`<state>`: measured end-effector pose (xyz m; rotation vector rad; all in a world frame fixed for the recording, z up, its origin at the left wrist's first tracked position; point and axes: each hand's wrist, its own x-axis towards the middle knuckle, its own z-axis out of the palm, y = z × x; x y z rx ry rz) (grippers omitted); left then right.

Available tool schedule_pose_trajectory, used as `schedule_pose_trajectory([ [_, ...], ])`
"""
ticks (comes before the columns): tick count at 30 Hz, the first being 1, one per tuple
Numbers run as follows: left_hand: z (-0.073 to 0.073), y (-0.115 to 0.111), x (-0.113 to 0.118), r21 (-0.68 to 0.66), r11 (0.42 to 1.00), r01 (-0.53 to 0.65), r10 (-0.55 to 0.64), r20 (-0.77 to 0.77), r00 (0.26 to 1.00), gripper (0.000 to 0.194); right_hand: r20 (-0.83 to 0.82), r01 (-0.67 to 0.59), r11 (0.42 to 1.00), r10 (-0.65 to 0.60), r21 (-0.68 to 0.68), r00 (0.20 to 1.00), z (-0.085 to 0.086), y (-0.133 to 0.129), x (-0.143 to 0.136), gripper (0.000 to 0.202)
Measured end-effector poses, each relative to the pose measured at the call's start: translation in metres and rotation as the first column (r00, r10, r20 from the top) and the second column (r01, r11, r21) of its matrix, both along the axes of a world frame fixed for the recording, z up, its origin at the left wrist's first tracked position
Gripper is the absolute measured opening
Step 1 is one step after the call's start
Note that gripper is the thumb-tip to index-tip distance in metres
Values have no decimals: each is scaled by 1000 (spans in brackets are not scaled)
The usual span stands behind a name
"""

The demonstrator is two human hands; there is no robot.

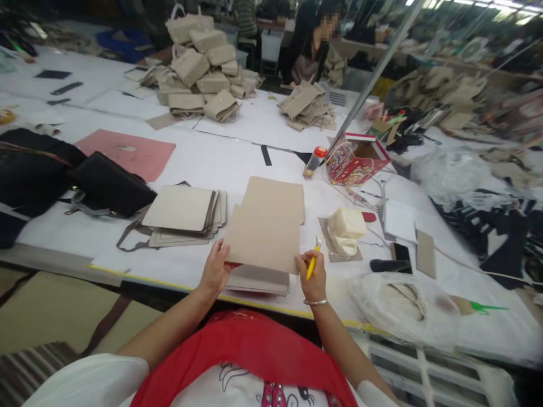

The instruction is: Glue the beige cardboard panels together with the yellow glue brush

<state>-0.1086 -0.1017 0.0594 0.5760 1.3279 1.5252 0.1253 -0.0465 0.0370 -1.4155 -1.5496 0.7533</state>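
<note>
A flat beige panel (265, 240) is held between my hands, slightly raised over the table's front edge. My left hand (215, 265) is closed on its lower left edge, thumb and fingers gripping it. At the lower right corner, my right hand (313, 274) pinches the panel and also holds a small brush with a yellow handle (313, 264), its tip pointing up. Behind the held panel lies another beige panel (278, 198). Under it, near my body, a stack of grey-beige panels (258, 282) is partly hidden.
To the left is a pile of pale panels (182, 208), with a black bag (108, 183) beyond. A white container (348, 223) stands right, near a plastic bag (403, 305). A red box (356, 161) and metal pole (377, 73) stand behind. A person (307, 51) sits across the table.
</note>
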Motion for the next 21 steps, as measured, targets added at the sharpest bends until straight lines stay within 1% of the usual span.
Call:
schedule_pose_trajectory([
  [2,-19,-17,-22,-128,992,-13,-5,-145,989,38,71,-35,998,38,-46,997,-14,-10,4,27],
  [4,-37,-28,-39,-241,970,13,-90,-310,946,35,145,-55,995,67,-84,987,-27,-18,5,26],
  [6,-52,-31,-50,-298,953,58,-190,-437,879,33,219,-52,994,73,-99,973,-37,-21,2,27],
  [8,-62,-28,-56,-310,948,76,-239,-532,812,32,286,-37,995,64,-97,956,-45,-21,-1,29],
  [11,-69,-15,-62,-316,945,83,-275,-633,724,30,366,-31,996,58,-81,929,-54,-16,-6,31],
  [13,-71,-7,-65,-322,943,84,-289,-666,688,30,403,-35,998,57,-61,913,-58,-13,-7,32],
  [17,-73,3,-70,-352,934,64,-301,-676,673,30,444,-36,998,56,-55,894,-61,-11,-11,33],
  [21,-77,6,-73,-377,924,68,-317,-652,689,31,444,-15,996,53,-88,894,-60,-9,-15,39],
])
